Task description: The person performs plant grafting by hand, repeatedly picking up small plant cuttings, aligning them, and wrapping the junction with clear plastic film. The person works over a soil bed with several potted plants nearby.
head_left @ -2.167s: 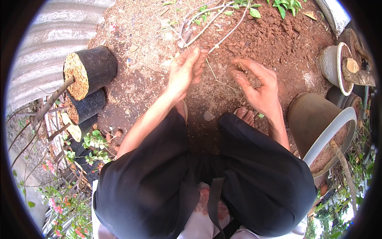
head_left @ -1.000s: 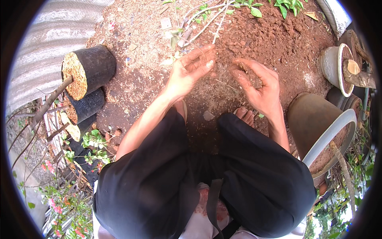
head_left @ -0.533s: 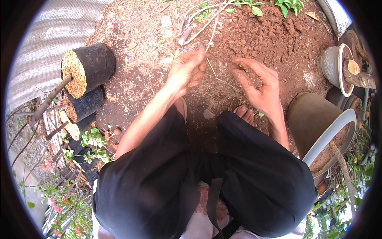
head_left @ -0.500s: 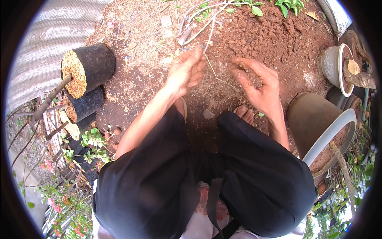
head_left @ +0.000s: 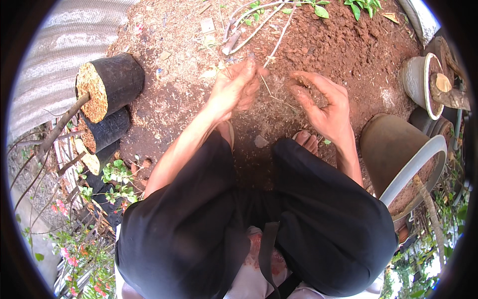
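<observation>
My left hand is closed in a pinch over the soil, its fingertips at the lower end of a thin pale vine stem. That stem runs up toward leafy growth at the far edge. A fine dry stalk slants down to the right from beside the same fingers. My right hand hovers to the right with thumb and fingers curved apart, soil on their tips. Nothing shows between them. Bent vine stems with a thick woody end lie just beyond my left hand.
Reddish loose soil spreads ahead, with green leaves at its far edge. Black grow bags stand on the left by a corrugated sheet. To the right are a large brown pot and a smaller white pot.
The thin vine stem has swung to the right, and a fingertip of my left hand now reaches out farther along it. My right hand has barely moved.
</observation>
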Action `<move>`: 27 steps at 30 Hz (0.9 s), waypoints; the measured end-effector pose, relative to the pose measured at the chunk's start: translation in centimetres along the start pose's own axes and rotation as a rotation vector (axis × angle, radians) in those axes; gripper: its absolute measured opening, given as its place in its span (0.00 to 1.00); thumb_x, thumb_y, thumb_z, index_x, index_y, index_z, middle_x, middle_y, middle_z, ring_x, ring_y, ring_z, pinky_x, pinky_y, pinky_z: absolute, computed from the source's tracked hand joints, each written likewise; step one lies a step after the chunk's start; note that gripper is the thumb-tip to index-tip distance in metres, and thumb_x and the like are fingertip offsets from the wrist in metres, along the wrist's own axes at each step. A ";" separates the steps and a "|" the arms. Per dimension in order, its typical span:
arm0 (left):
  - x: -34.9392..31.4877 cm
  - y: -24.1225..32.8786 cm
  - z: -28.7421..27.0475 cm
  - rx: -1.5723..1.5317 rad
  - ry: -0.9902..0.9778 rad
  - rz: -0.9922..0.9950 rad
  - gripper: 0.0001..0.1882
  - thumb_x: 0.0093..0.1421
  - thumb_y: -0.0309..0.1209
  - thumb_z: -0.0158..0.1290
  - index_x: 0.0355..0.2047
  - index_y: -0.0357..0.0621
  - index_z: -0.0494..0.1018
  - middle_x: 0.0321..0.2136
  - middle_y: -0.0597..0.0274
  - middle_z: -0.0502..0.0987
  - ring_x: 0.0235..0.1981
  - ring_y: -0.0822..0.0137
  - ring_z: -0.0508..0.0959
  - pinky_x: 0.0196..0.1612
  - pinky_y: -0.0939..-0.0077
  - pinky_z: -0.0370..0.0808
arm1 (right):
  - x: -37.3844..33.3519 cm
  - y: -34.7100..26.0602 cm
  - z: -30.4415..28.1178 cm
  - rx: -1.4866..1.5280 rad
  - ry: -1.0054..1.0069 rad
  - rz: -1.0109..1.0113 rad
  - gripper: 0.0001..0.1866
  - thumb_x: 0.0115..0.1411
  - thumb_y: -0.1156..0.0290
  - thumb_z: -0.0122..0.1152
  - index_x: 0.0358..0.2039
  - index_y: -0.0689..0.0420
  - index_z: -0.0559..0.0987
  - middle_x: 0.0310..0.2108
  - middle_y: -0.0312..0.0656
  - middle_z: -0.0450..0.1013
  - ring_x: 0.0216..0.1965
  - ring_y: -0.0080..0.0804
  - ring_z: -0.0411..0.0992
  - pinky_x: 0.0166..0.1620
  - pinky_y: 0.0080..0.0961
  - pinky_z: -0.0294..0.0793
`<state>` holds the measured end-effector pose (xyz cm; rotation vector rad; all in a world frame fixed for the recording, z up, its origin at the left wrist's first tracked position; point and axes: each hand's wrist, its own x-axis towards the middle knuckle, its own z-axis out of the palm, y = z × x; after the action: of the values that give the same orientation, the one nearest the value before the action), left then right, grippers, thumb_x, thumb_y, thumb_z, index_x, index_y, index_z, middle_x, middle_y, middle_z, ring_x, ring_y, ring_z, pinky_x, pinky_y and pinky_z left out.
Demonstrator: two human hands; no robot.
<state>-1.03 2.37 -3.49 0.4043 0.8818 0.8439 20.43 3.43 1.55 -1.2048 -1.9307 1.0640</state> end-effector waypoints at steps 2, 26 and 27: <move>-0.2 0.8 0.3 0.051 -0.114 0.061 0.17 0.65 0.43 0.46 0.44 0.42 0.70 0.25 0.61 0.73 0.12 0.78 0.64 0.12 0.86 0.58 | -0.1 0.1 0.0 -0.001 0.002 0.005 0.14 0.53 0.76 0.62 0.42 0.63 0.77 0.37 0.46 0.78 0.39 0.35 0.77 0.43 0.26 0.74; -0.1 0.1 1.1 0.011 0.241 -0.188 0.13 0.60 0.42 0.54 0.34 0.47 0.69 0.18 0.71 0.67 0.10 0.83 0.54 0.11 0.89 0.47 | -0.2 0.0 0.2 -0.010 -0.016 0.028 0.12 0.54 0.76 0.62 0.40 0.62 0.78 0.38 0.46 0.78 0.40 0.35 0.77 0.44 0.27 0.74; -0.1 0.2 0.8 0.044 0.188 -0.193 0.13 0.60 0.42 0.54 0.35 0.46 0.70 0.19 0.70 0.68 0.12 0.82 0.57 0.13 0.88 0.52 | -0.2 -0.1 0.2 -0.008 -0.016 0.034 0.12 0.54 0.76 0.62 0.40 0.62 0.78 0.38 0.46 0.78 0.40 0.36 0.77 0.44 0.27 0.74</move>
<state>-0.52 2.41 -2.88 0.2759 1.0968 0.6923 20.29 3.18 1.50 -1.2412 -1.9348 1.0881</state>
